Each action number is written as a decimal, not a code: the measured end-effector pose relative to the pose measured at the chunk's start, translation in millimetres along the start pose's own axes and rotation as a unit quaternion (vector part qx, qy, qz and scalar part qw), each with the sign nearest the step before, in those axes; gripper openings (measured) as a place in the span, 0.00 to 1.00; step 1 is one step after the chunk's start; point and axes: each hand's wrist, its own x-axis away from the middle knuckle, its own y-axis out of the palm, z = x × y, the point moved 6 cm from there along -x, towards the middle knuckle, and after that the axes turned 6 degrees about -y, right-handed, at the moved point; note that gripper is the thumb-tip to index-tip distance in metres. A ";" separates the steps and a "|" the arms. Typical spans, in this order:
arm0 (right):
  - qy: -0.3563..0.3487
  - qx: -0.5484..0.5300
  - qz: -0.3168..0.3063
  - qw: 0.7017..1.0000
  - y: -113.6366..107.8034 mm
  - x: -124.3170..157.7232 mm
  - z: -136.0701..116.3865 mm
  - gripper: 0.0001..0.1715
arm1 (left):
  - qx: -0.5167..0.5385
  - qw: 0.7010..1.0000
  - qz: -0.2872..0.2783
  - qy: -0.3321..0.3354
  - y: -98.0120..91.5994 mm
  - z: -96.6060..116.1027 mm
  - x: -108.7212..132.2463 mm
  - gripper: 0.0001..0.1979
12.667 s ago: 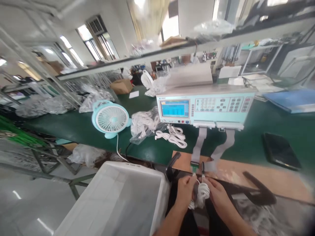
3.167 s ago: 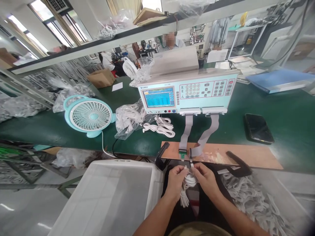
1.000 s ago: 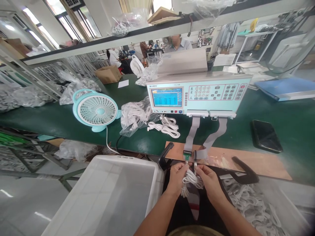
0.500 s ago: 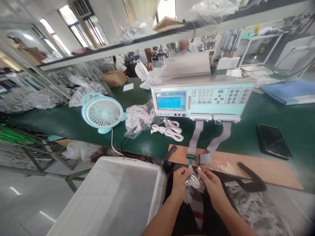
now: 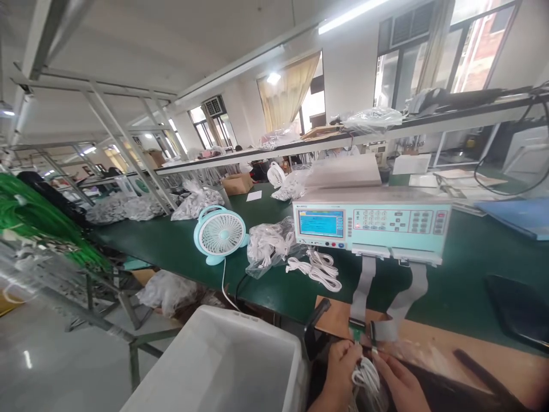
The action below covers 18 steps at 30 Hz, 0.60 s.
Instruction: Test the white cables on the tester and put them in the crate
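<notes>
A bundled white cable hangs between my two hands. My left hand is closed, pinching one end of it against a small green board at the tip of a grey ribbon cable. With fingers and thumb together, my right hand grips the cable's other end at the connector of a second grey ribbon cable. Both ribbons run up to a light-blue test instrument with a lit screen. Fingers partly hide the plugs, so how deep they sit cannot be seen.
A white plastic bin stands at my left. On the green table are a small blue fan, a bag of white cables, loose coiled cables and a dark phone. A black clamp grips a wooden board.
The camera view has tilted up and swung left, so everything appears lower and further right. Both hands keep hold of the white cable at the ribbon ends.
</notes>
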 end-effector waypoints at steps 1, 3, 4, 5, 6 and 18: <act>0.007 0.003 0.004 1.000 -0.6 0.6 -0.5 0.25 | -0.004 1.000 0.003 0.004 -0.5 0.7 0.1 0.23; 0.016 0.000 -0.002 1.000 -1.3 0.9 -0.2 0.26 | -0.013 1.000 0.006 0.016 -1.0 2.4 -0.8 0.23; 0.016 -0.004 -0.009 1.000 -1.2 0.5 0.8 0.26 | -0.015 1.000 0.004 0.022 -0.9 3.1 -1.8 0.23; 0.014 -0.007 -0.017 1.000 -0.7 -0.1 2.5 0.26 | -0.014 0.999 0.003 0.028 -0.6 3.6 -2.8 0.22; 0.008 -0.009 -0.025 1.000 0.4 -0.7 4.7 0.25 | -0.015 0.999 0.003 0.032 -0.1 3.6 -3.6 0.22; -0.086 0.351 -0.158 0.919 -84.2 25.1 -18.5 0.19 | 0.093 0.992 -0.025 -0.087 7.7 -5.9 57.3 0.19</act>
